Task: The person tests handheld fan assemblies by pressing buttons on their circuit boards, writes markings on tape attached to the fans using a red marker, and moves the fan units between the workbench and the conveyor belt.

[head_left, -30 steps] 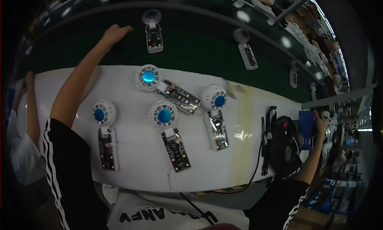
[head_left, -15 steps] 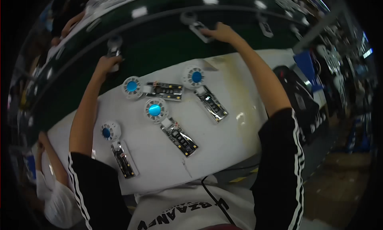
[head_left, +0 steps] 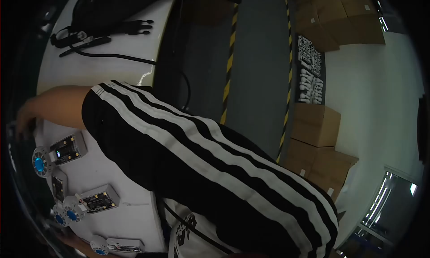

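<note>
At the far left of the head view, my right hand (head_left: 27,117) reaches past the table edge, dim and smeared. Whether its fingers hold anything does not show. My left hand (head_left: 65,237) is a dark blur at the lower left, its fingers not readable. Nearest my right hand lies a handheld fan with an exposed circuit board (head_left: 67,149) and a blue-centred round head. A second fan (head_left: 57,185) and a third fan (head_left: 99,200) lie below it, their heads close together. Beside my left forearm is another fan (head_left: 124,246).
These fans lie on a white table (head_left: 130,168). A black bag (head_left: 116,9) with straps and a cable (head_left: 116,56) occupies its far end. Beyond are a grey floor with yellow-black tape (head_left: 230,56), cardboard boxes (head_left: 316,126) and a dark tray of white parts (head_left: 310,70).
The view has swung sharply to the right, so the fans and both hands now appear at the left edge. My right hand was touching a fan on the green belt; that contact is now unclear.
</note>
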### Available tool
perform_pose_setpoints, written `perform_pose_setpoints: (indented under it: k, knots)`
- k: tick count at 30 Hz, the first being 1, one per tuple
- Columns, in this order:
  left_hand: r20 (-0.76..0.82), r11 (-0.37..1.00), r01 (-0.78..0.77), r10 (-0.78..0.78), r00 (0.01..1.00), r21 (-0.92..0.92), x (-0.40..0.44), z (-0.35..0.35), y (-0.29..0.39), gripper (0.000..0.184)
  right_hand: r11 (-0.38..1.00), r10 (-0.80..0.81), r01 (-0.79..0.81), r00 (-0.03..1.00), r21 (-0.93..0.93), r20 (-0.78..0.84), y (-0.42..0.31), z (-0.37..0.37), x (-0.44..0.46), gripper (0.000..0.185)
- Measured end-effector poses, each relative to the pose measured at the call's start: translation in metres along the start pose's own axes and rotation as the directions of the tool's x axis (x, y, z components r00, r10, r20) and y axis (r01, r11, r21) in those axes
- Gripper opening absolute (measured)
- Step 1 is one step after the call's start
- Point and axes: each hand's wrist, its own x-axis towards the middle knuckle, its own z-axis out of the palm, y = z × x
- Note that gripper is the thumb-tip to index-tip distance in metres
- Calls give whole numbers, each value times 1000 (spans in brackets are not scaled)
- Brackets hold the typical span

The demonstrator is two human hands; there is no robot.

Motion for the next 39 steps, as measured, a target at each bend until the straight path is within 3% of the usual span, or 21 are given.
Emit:
perform_pose_setpoints:
  k: [1,2,3,5,9,11,13,15,16,17,18,19,20,21,22,23,26,28,31,35,39]
  knots:
    - [1,999,25,-25,1000,25,0,0,-1,50,1000,0,0,999,1,-39,-12,-15,164,44]
    - [-10,998,50,-50,999,39,0,-1,-2,49,1000,-4,4,997,-6,-76,-13,-17,159,43]
    - [-27,997,68,-67,997,41,0,-2,-3,49,1000,-16,13,993,-25,-113,-12,-18,78,41]
    - [-61,993,88,-84,995,72,2,-6,-3,48,998,-55,48,981,-40,-187,-8,-26,64,39]
    - [-51,995,79,-76,996,66,10,-12,-4,47,986,-149,104,895,-127,-421,-1,-4,212,34]
    - [-41,998,64,-65,997,-23,16,-16,-5,46,960,-237,111,812,-257,-534,15,-20,198,31]
    - [-55,1000,1,0,998,21,25,-25,-4,45,946,-315,182,715,-269,-625,28,-18,238,29]
    - [-165,994,-109,113,980,32,34,-41,-1,45,884,-467,325,605,-334,-645,26,-16,309,27]
    - [-139,997,-70,76,987,42,52,-70,-7,42,822,-567,422,532,-383,-629,23,-23,325,26]
    - [-184,1000,-13,9,983,-20,26,-44,-5,42,744,-655,530,459,-406,-601,-26,13,376,25]
    - [-233,999,2,-12,972,-43,13,-27,-8,40,709,-697,604,525,-364,-488,-20,3,363,27]
    - [-142,993,-103,109,984,51,24,-50,-19,38,700,-700,644,536,-307,-472,-11,4,357,29]
    - [-115,990,-129,135,984,58,15,-26,-18,36,733,-415,567,811,376,-412,-14,-4,329,32]
    - [-149,995,-97,97,984,8,1,3,-12,36,696,-397,617,757,367,-520,-15,0,320,35]
    - [9,996,-82,82,997,21,-9,12,-8,37,669,-471,643,755,373,-457,-18,0,311,35]
    - [-71,987,-159,161,984,21,-13,22,-8,37,704,-434,601,786,379,-440,-22,0,302,34]
    - [-18,985,-171,172,985,6,-18,28,1,37,742,-417,546,831,390,-369,-22,-7,310,32]
    - [154,989,-150,148,977,4,-19,24,-2,36,756,-378,506,855,415,-355,-27,-2,309,29]
    - [104,977,-191,201,974,-98,-32,42,3,36,750,-334,480,869,455,-366,-52,13,294,28]
    - [134,984,-115,133,982,-138,-57,57,12,34,790,-409,466,885,398,-225,-94,24,249,29]
    - [217,985,-85,116,969,-149,-84,47,10,35,705,-524,526,838,475,-151,-126,63,212,32]
